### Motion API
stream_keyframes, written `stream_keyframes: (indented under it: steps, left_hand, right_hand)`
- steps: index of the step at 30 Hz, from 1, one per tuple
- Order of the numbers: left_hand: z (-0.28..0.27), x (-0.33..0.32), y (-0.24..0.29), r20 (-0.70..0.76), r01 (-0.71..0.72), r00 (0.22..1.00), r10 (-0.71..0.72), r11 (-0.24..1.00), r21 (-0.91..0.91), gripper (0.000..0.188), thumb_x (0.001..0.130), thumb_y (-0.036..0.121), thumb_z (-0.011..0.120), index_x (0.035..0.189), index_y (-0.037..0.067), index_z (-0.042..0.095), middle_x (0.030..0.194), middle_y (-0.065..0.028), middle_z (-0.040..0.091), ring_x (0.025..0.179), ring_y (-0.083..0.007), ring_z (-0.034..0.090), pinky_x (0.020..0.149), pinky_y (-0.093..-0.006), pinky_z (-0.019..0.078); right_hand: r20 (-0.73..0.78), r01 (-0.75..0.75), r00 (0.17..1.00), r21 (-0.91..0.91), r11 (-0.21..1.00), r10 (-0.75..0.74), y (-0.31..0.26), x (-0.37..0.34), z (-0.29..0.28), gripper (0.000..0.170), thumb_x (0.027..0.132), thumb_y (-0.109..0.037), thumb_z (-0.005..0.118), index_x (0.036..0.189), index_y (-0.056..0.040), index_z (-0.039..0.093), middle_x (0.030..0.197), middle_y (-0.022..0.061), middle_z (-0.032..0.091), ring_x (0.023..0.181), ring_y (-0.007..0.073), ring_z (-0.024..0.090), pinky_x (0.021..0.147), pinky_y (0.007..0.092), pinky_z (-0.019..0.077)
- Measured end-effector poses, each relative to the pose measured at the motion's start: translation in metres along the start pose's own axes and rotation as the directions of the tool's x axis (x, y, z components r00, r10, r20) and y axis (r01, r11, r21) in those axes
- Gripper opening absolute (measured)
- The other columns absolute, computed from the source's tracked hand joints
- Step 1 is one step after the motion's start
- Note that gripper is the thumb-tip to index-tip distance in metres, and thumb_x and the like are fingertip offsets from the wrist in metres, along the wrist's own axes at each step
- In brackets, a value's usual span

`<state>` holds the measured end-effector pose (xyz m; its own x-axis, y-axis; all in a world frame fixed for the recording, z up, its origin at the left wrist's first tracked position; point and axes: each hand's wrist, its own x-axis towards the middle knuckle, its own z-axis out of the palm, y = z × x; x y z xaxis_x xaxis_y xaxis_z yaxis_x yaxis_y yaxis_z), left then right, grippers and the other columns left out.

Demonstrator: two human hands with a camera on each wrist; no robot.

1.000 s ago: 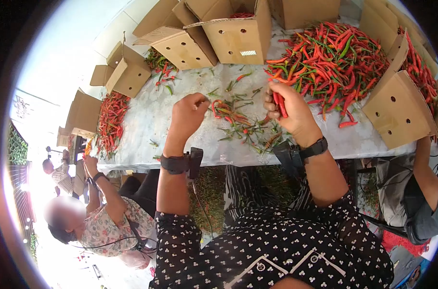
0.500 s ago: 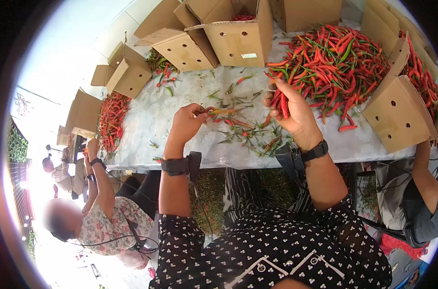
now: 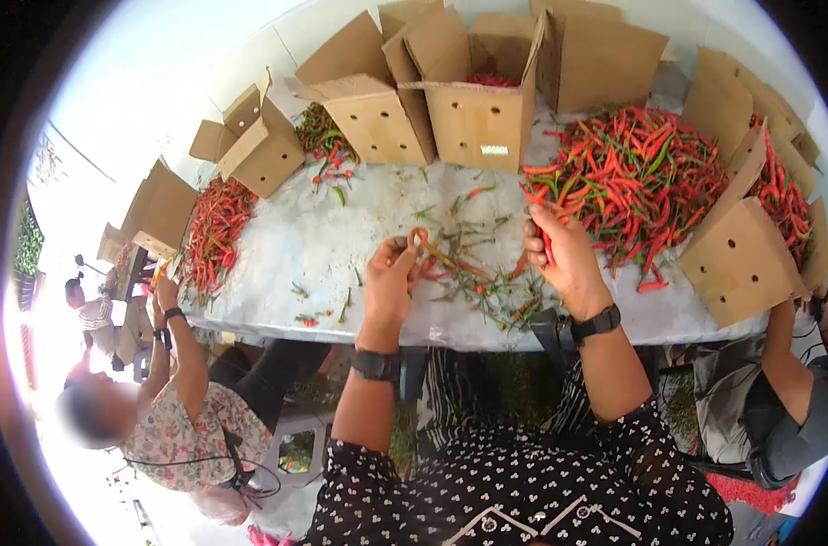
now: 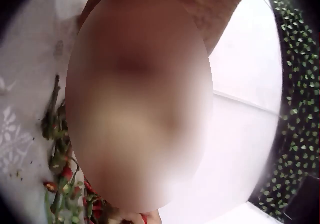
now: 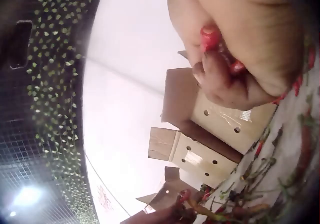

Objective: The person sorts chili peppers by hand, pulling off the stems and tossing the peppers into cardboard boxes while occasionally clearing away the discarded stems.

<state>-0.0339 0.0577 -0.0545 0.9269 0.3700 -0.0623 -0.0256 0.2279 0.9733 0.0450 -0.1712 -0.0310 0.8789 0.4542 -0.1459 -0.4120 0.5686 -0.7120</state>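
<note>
My left hand (image 3: 392, 284) pinches a curled orange-red chilli (image 3: 419, 237) between thumb and fingers, above the table's middle. Most of the left wrist view is blurred. My right hand (image 3: 567, 257) curls round several red chillies (image 3: 548, 247), just in front of a large heap of red chillies (image 3: 637, 173). In the right wrist view, chilli ends (image 5: 211, 37) poke out of the right hand (image 5: 240, 49). Between and below the hands lie scattered green stems and a few chillies (image 3: 509, 300), also visible in the left wrist view as stems with red pieces (image 4: 62, 176).
Cardboard boxes (image 3: 482, 123) line the table's back, and another box (image 3: 737, 259) stands at the right. Smaller chilli heaps (image 3: 216, 232) lie at the left. One person in a floral top (image 3: 191, 437) sits at left; another person's arm (image 3: 787, 364) shows at right.
My left hand has lifted a curled chilli from beside the scattered stems and moved slightly right. My right hand keeps its chillies. The head view has tilted, so the table appears lower.
</note>
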Motion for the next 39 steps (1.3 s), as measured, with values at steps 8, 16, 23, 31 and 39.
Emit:
stream_keyframes:
  steps: [8, 16, 23, 31, 39]
  left_hand:
    - [0.001, -0.009, -0.002, 0.02, -0.092, 0.995, 0.097, 0.98, -0.176, 0.023, 0.086, 0.002, 0.048, 0.108, 0.0, 0.051, 0.072, 0.0001, 0.051, 0.05, -0.0037, 0.036, 0.044, -0.0187, 0.0268]
    - [0.001, -0.013, 0.001, -0.02, -0.074, 0.997, 0.071, 0.954, -0.291, 0.016, 0.086, 0.004, 0.048, 0.102, 0.003, 0.052, 0.073, 0.0012, 0.048, 0.051, -0.0049, 0.039, 0.043, -0.0191, 0.0264]
    - [-0.011, -0.007, -0.003, 0.064, -0.038, 0.995, 0.081, 0.861, -0.507, 0.016, 0.085, 0.009, 0.053, 0.101, 0.005, 0.053, 0.075, 0.0019, 0.048, 0.058, -0.0055, 0.039, 0.049, -0.0187, 0.0288]
    - [-0.018, -0.008, -0.007, 0.088, -0.054, 0.988, 0.126, 0.818, -0.572, 0.01, 0.085, 0.006, 0.051, 0.095, 0.006, 0.055, 0.071, 0.0053, 0.047, 0.054, -0.0028, 0.035, 0.046, -0.0177, 0.0254]
    - [-0.008, -0.014, -0.003, 0.118, -0.136, 0.978, 0.174, 0.952, -0.276, 0.018, 0.084, 0.003, 0.051, 0.102, 0.004, 0.053, 0.076, 0.002, 0.052, 0.054, -0.0022, 0.038, 0.045, -0.0169, 0.0268]
  right_hand:
    - [0.096, 0.38, 0.925, -0.226, 0.897, -0.368, -0.094, 0.028, 0.072, 0.015, 0.085, -0.023, 0.057, 0.085, -0.0102, 0.048, 0.063, -0.0013, 0.047, 0.052, 0.0085, 0.046, 0.039, 0.0226, 0.0323]
    - [0.131, 0.473, 0.789, -0.754, 0.457, -0.6, -0.163, 0.151, 0.14, 0.029, 0.085, -0.027, 0.056, 0.097, -0.0007, 0.049, 0.085, 0.0082, 0.055, 0.073, 0.0178, 0.059, 0.061, 0.0288, 0.0469]
    - [0.389, 0.543, 0.812, -0.777, 0.319, -0.436, -0.083, 0.059, 0.137, 0.028, 0.081, -0.025, 0.06, 0.094, 0.0, 0.057, 0.078, 0.0042, 0.061, 0.066, 0.0075, 0.055, 0.057, 0.0209, 0.0432]
    - [0.24, 0.125, 0.96, -0.831, 0.543, 0.146, 0.063, 0.035, 0.095, 0.019, 0.076, -0.015, 0.058, 0.078, 0.0033, 0.062, 0.057, 0.0029, 0.056, 0.05, 0.0092, 0.052, 0.047, 0.0249, 0.0417]
    - [0.284, 0.332, 0.939, -0.895, 0.298, -0.195, 0.067, 0.028, 0.082, 0.016, 0.07, -0.013, 0.059, 0.071, 0.0031, 0.061, 0.061, 0.0152, 0.059, 0.054, 0.0249, 0.058, 0.052, 0.0345, 0.0438]
